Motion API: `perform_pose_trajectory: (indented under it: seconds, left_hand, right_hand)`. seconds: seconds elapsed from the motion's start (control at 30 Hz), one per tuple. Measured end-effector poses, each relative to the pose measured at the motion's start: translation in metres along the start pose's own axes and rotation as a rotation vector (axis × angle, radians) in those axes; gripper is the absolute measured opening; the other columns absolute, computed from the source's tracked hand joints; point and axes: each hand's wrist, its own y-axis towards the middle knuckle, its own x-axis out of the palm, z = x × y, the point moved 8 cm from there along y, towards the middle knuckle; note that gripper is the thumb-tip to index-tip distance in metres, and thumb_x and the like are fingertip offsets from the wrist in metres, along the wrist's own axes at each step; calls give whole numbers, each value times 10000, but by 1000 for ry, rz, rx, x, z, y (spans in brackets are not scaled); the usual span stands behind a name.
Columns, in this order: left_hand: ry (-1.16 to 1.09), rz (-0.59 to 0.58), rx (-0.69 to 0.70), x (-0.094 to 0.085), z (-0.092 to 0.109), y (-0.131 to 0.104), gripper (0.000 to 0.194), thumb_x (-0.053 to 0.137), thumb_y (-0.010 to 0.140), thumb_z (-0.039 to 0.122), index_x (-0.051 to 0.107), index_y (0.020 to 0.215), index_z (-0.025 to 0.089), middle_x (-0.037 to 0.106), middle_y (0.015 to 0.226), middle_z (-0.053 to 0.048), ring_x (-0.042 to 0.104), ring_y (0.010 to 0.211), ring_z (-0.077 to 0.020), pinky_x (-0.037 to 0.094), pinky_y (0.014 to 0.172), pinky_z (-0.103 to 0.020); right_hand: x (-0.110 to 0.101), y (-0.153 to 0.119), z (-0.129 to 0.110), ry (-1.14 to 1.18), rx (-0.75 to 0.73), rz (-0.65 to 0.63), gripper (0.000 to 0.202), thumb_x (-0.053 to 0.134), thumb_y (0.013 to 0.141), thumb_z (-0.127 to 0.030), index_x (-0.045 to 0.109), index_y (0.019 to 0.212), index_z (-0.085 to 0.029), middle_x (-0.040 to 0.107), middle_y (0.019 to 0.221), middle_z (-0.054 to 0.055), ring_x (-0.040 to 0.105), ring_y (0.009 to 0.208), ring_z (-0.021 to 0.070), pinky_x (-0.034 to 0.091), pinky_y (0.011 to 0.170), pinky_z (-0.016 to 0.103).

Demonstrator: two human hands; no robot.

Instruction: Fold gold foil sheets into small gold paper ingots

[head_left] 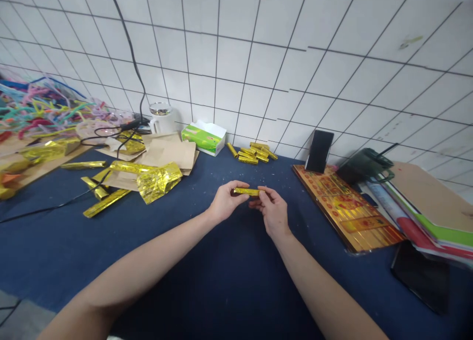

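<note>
Overall, the room's largest visible part is a wall of white tiles (236,54) with dark grout lines, marked by a few smudges on the right. Against it stands a worktop (221,281) with a dark blue surface, dotted with small pale specks near the middle. A heap of multicoloured fuzzy strands (48,108) fills its far left, and a stack of folders and papers (432,202) lies at the right. Beside that stack lies a flat gold-and-red printed packet (343,207), with an upright smartphone (318,150) at its back end and a dark green mug (365,165) nearby. A black cable (129,44) runs down the wall to the left side, where brown paper sheets (172,153) lie near a white mug (162,122) and a green-and-white tissue pack (204,137). Crumpled gold foil (158,181) overlaps the paper. Smaller still, a cluster of short gold foil rolls (254,153) sits close to the wall. At the centre, just above the worktop, one gold foil roll (247,191) is held roughly level: the left hand (224,200) pinches one end, the right hand (274,212) the other, fingers nearly closed around it.
</note>
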Motion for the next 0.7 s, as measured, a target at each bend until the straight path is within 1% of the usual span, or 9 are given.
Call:
perform_pose_trajectory:
  seconds: [0.1,0.2,0.27,0.33,0.47,0.57,0.7]
  left_hand:
    - [8,11,-22,-1,-1,0,191,643,642,217,618,808,125,606,695,-5,517,540,-83,420,541,-210]
    - [-44,16,-65,1,-4,-1,203,650,638,223,620,806,113,604,669,-5,504,494,-73,428,503,-208]
    - [-65,8,-86,3,-6,-1,223,652,638,224,627,826,105,616,696,-18,513,500,-73,439,495,-207]
    - [-74,-11,-101,6,-8,-2,233,647,648,230,632,840,100,624,716,-32,529,516,-79,444,486,-204]
    - [-92,-49,-117,10,-13,-4,238,647,662,257,638,843,103,629,689,-36,550,524,-90,448,467,-198]
    - [-122,-54,-130,11,-14,-4,235,656,655,270,643,826,109,625,663,-27,542,497,-84,449,451,-198]
    - [-190,-31,-168,11,-15,-5,223,670,633,259,645,790,103,616,612,-18,533,463,-80,449,431,-197]
  right_hand:
    - [5,-2,-3,-67,-28,-45,323,661,663,-307,558,943,-182,628,677,-26,605,506,129,510,522,288]
    - [10,-5,-6,-144,-81,-82,398,685,627,-260,544,996,-210,632,752,-26,614,567,133,523,593,307]
    - [10,-6,-7,-181,-115,-91,378,677,630,-242,551,985,-218,634,785,-20,618,610,140,523,637,319]
    - [9,-6,-8,-216,-146,-87,313,662,647,-239,564,944,-219,631,763,-21,617,623,144,518,645,316]
    - [4,-5,-11,-294,-190,-40,186,655,661,-261,574,821,-211,617,688,-27,598,567,136,499,582,285]
    - [2,-5,-12,-322,-186,-10,170,653,668,-306,574,778,-203,605,626,-34,568,489,125,470,498,261]
    - [1,-3,-10,-314,-153,-7,176,644,679,-344,587,733,-186,580,550,-47,522,401,106,423,420,237]
